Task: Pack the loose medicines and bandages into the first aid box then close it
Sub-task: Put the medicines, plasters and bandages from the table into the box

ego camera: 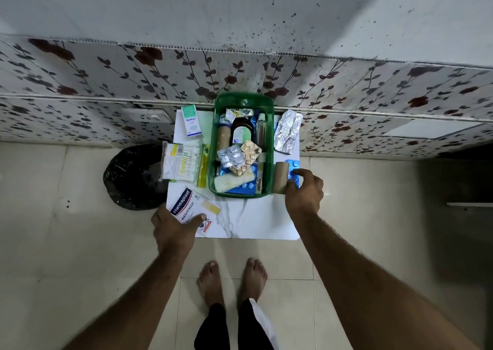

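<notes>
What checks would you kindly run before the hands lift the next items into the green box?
1. Right hand on the blue blister strip: ok, fingers on it; closed grip cannot tell.
2. Left hand on the Hansaplast packet: ok, thumb lies over it.
3. Green box open: ok, no lid on it.
4. Space inside: not ok, blister packs pile high.
5. Loose items remaining: not ok, Optibex carton and foil strip lie outside.

Bare tabletop point(256, 216) before green box point(270, 147) between arms; box piled full; packets crowd both flanks.
</notes>
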